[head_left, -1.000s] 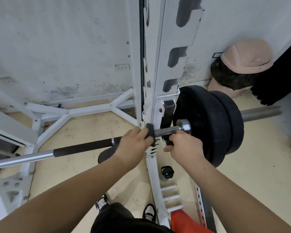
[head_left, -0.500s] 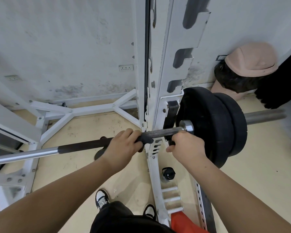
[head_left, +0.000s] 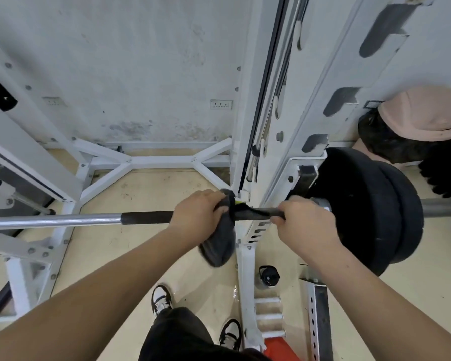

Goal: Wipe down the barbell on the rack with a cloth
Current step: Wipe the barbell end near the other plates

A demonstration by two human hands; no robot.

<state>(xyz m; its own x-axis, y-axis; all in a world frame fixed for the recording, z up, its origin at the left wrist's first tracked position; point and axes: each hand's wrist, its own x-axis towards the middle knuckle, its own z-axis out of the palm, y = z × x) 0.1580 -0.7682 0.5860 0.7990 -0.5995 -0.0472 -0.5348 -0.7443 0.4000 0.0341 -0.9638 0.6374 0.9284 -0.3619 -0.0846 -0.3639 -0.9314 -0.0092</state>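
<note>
The barbell (head_left: 63, 220) runs left to right across the white rack (head_left: 276, 142), chrome at the left and dark where I hold it. Two black plates (head_left: 370, 212) load its right end. My left hand (head_left: 197, 213) grips a dark grey cloth (head_left: 220, 246) wrapped over the bar; most of the cloth hangs below the bar. My right hand (head_left: 306, 221) grips the bar just inside the plates, next to the rack upright. The bar between my hands is partly covered by the cloth.
A person in a pink cap (head_left: 422, 113) is behind the plates at the right. A black bottle (head_left: 268, 276) stands on the floor by the upright's base. White rack braces (head_left: 151, 162) cross the floor ahead. My shoes (head_left: 162, 299) are below the bar.
My left hand has slid left along the bar with the cloth, and the cloth now hangs loose below it. The right hand keeps its grip near the plates.
</note>
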